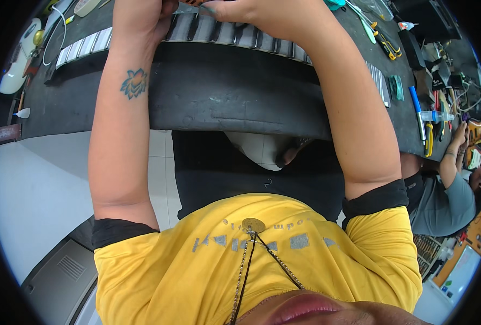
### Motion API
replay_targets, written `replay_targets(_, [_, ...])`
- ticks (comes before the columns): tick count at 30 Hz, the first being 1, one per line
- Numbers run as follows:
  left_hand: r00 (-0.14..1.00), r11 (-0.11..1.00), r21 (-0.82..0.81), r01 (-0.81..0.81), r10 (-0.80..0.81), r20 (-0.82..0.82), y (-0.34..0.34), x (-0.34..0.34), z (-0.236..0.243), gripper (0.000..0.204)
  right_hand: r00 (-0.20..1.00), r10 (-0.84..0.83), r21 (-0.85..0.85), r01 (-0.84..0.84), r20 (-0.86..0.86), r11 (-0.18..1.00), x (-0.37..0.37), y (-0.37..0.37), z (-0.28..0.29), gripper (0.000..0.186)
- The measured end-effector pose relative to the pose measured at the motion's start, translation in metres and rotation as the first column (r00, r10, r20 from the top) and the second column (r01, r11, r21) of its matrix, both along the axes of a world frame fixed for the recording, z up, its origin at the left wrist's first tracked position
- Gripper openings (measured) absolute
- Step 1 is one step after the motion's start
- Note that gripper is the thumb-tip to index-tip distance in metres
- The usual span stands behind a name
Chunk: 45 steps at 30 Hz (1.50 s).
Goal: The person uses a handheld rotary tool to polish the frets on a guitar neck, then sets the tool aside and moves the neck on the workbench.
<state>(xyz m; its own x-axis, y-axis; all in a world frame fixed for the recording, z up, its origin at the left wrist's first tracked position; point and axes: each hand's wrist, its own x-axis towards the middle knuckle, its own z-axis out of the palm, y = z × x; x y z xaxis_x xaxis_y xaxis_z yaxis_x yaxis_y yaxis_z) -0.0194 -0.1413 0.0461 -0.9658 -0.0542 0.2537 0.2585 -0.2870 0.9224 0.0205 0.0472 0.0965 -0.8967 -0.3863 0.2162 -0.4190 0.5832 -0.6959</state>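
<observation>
Both hands are at the top edge of the head view, largely cut off. Of my left hand (166,10), curled fingers show. My right hand (232,11) stretches across toward it, its thumb with a dark nail pressed near a small orange and dark piece (191,2). That piece lies between the hands; its kind cannot be made out. Just below them a long strip of silver and black ribbed segments (218,31) runs along the bench, passing under both forearms.
On the dark bench (235,89), to the right, lie yellow-and-black pliers (386,46), a blue marker (415,99) and a yellow-handled tool (429,140). A white device (21,57) and a cable (61,35) are at the left. Another person (443,203) sits at the right.
</observation>
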Motion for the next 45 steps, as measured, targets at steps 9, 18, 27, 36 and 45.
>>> replay_targets(9, [0.984,0.988,-0.074,0.135,-0.143,-0.103,-0.005,0.01,-0.003,0.026,0.991,0.121,-0.008,-0.121,-0.052,0.993,0.027,0.01,0.007,0.031])
replay_targets(18, [0.998,0.999,0.043,-0.023,0.026,-0.059,0.017,0.02,0.005,0.022,0.986,0.088,-0.027,-0.093,-0.138,0.995,0.008,0.004,-0.01,0.031])
replay_targets(27, [0.995,0.993,-0.061,-0.104,0.103,-0.01,0.002,-0.004,-0.002,0.021,0.979,0.027,0.051,-0.017,-0.2,0.999,-0.022,0.0,-0.017,0.03])
replay_targets(36, [0.992,0.993,-0.028,-0.114,0.112,-0.051,-0.02,0.001,0.005,0.023,0.974,0.107,-0.037,-0.117,-0.201,0.992,-0.015,-0.012,-0.011,0.03])
replay_targets(45, [0.987,0.989,-0.041,-0.145,0.142,-0.073,-0.016,0.0,-0.001,0.023,0.972,0.064,-0.02,-0.07,-0.226,0.997,-0.021,-0.019,-0.018,0.03])
